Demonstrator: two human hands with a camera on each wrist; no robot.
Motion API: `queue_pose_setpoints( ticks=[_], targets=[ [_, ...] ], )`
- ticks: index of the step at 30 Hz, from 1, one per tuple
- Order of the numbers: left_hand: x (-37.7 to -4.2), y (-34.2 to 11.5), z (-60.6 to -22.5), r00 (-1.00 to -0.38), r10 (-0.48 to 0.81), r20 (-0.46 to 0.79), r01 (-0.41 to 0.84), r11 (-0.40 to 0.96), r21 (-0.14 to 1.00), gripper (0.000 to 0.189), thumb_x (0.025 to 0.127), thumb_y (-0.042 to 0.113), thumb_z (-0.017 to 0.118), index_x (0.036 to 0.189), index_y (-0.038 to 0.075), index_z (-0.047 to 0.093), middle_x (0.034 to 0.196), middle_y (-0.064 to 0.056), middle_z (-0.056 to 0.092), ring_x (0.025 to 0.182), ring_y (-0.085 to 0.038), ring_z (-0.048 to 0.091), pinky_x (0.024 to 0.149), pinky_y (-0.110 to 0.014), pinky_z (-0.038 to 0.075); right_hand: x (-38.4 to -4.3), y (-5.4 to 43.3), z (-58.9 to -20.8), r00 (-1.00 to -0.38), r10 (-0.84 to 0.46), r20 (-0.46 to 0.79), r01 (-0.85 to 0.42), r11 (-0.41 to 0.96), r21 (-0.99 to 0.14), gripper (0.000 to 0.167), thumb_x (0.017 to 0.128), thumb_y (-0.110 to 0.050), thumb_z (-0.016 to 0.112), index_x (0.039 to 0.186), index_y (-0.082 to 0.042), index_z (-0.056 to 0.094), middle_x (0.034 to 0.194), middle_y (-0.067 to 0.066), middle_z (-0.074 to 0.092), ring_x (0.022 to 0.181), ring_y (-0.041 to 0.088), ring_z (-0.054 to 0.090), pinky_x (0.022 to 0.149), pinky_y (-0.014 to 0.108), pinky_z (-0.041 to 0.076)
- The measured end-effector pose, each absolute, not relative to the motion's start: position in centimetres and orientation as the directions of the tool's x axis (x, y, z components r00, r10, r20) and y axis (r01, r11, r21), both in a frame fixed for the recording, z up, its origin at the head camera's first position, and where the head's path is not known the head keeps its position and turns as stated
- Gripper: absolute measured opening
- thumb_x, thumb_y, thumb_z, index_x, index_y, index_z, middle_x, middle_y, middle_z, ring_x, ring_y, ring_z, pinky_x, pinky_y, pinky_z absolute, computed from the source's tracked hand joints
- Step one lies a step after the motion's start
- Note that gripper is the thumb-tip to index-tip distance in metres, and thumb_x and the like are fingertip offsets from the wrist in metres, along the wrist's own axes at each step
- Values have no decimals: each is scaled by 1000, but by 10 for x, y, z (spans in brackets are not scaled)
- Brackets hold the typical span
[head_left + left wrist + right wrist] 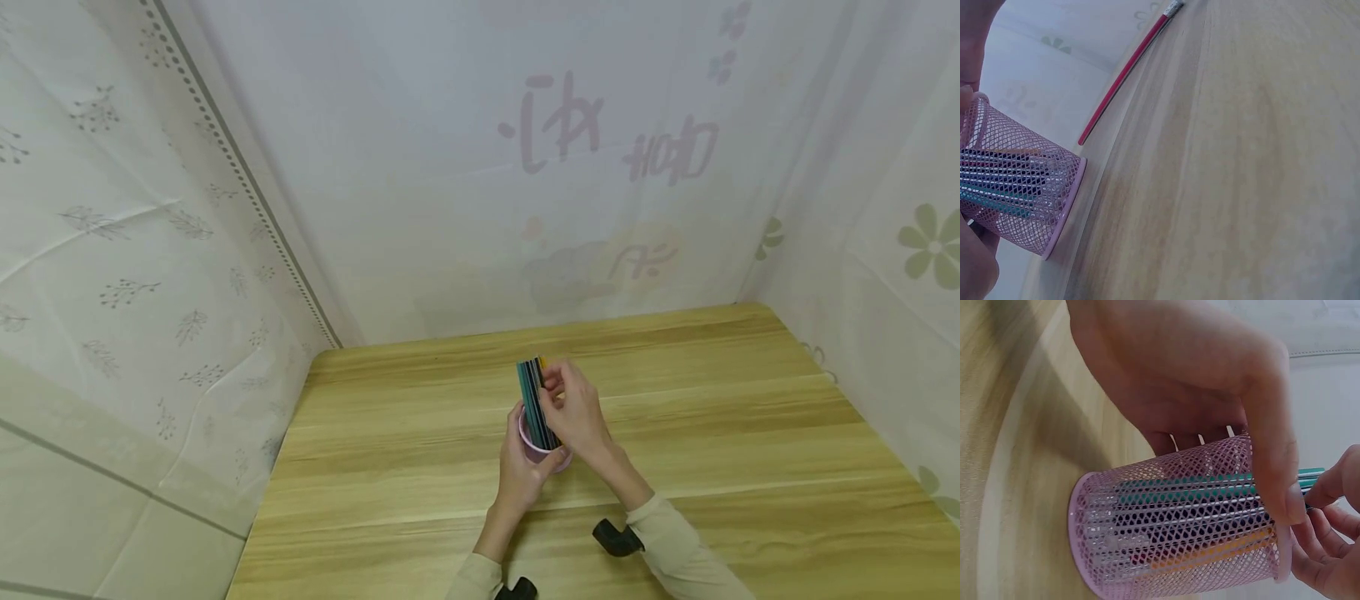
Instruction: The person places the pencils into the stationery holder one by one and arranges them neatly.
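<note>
My left hand (pixel 521 471) grips a pink mesh pen cup (pixel 1185 525), with the thumb over its rim and the fingers round the far side. A bundle of pencils (pixel 532 400) stands in the cup and leans to the left; teal, black and yellow ones show. Through the mesh in the left wrist view, their lower parts are visible. My right hand (pixel 577 408) is at the upper ends of the pencils, thumb and fingertips pinching there. In the right wrist view, its curled fingers (pixel 1325 534) sit just beyond the cup's rim.
A red pencil (pixel 1125 75) with a silver end lies on the wooden table (pixel 390 433), past the cup in the left wrist view. Patterned cloth (pixel 450 208) hangs behind the table and along both sides. Black wrist mounts (pixel 617 537) sit by the cream sleeves (pixel 682 546).
</note>
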State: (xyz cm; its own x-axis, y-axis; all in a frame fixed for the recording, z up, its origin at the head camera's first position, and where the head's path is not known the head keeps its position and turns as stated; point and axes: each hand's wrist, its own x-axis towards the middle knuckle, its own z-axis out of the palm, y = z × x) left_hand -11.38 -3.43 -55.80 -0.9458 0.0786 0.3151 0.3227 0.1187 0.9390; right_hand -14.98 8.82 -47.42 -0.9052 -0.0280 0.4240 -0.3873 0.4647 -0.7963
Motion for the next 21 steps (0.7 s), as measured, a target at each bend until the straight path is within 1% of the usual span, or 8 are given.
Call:
queue_pose_setpoints(
  ticks=[7, 12, 15, 18, 21],
  targets=[
    [-115, -33, -558, -940, 73, 334, 341, 114, 933, 86, 81, 21, 82, 153, 21, 35, 140, -8, 59, 121, -24, 62, 103, -36, 52, -147, 96, -477, -909, -2, 416, -367, 476, -799, 25, 85, 9, 67, 109, 4, 60, 92, 12, 64, 79, 20, 64, 65, 19, 58],
    [-115, -32, -558, -948, 58, 313, 318, 128, 939, 87, 79, 24, 85, 152, 21, 37, 137, -6, 61, 120, -22, 62, 104, -36, 51, -146, 107, -480, -907, 27, 421, -359, 473, -805, 23, 85, 9, 67, 108, 5, 62, 91, 12, 65, 79, 21, 65, 65, 19, 58],
    [-114, -32, -558, -951, 54, 303, 307, 121, 944, 87, 79, 25, 85, 152, 22, 37, 139, -5, 60, 122, -22, 61, 107, -36, 50, -147, 116, -482, -903, 44, 428, -356, 483, -800, 22, 85, 9, 67, 107, 6, 62, 89, 13, 65, 77, 22, 65, 64, 19, 58],
    [-114, -32, -559, -953, 46, 299, 302, 112, 947, 87, 79, 24, 86, 151, 24, 38, 139, -4, 60, 123, -21, 60, 108, -36, 49, -149, 124, -486, -902, 57, 429, -345, 503, -792, 22, 85, 10, 66, 106, 7, 62, 88, 14, 65, 76, 23, 65, 63, 19, 57],
    [-114, -33, -560, -949, 41, 314, 316, 119, 941, 86, 79, 24, 86, 151, 22, 39, 138, -4, 61, 122, -21, 60, 107, -35, 49, -150, 132, -492, -908, 72, 412, -314, 531, -787, 22, 85, 10, 66, 107, 7, 62, 88, 14, 65, 76, 22, 65, 63, 18, 56]
  ],
)
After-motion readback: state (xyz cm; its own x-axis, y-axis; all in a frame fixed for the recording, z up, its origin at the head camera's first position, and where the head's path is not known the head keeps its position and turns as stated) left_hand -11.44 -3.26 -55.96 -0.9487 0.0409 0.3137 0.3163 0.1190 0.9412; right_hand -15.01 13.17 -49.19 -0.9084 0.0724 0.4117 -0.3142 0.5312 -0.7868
